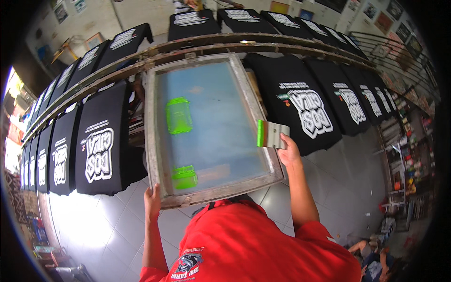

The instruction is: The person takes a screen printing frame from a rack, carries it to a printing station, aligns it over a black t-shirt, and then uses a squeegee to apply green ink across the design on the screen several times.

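A wooden-framed printing screen (155, 141) is in front of me, its mesh pale blue with two patches of bright green ink (179, 116). At its lower left corner, my left hand (152, 199) is closed on the frame. My right hand (290, 152) is closed around a squeegee (277, 135), whose blade edge is coated in green ink. That hand is close to the screen's right side; whether it also touches the frame, I cannot tell. Black T-shirts (300, 89) with white lettering lie on both sides of the screen.
Long rails (206, 43) run behind the screen, with more printed black shirts (191, 23) beyond. Shelves (404, 164) holding containers stand at the right. Another person (373, 261) is low at the bottom right, and a hand (191, 3) shows at the far top. Grey tiles (120, 221) cover the floor.
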The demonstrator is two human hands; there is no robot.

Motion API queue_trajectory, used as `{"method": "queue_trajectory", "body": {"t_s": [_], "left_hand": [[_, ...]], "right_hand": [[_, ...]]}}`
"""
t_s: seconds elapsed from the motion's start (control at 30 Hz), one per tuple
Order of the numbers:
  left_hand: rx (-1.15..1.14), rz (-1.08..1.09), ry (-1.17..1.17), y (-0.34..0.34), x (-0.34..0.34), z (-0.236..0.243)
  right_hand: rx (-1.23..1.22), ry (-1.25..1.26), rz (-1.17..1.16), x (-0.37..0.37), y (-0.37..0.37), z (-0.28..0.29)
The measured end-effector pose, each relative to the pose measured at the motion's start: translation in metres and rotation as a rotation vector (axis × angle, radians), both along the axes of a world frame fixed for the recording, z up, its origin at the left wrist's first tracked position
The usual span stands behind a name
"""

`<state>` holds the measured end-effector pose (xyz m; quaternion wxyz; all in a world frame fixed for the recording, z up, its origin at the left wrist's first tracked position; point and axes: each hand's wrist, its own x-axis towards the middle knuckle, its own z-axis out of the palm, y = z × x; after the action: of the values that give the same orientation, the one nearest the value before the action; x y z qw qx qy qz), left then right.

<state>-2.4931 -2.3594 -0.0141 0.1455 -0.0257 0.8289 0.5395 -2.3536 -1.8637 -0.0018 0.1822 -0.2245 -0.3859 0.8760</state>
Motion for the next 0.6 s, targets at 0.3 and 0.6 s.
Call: {"method": "queue_trajectory", "body": {"t_s": [0.3, 0.6], "left_hand": [[-0.017, 0.008, -0.031, 0.009, -0.007, -0.006], [-0.045, 0.006, -0.042, 0.023, -0.015, -0.002]], "right_hand": [[0.010, -0.049, -0.086, -0.001, 0.002, 0.011], [-0.003, -0.041, -0.125, -0.006, 0.015, 0.002]]}}
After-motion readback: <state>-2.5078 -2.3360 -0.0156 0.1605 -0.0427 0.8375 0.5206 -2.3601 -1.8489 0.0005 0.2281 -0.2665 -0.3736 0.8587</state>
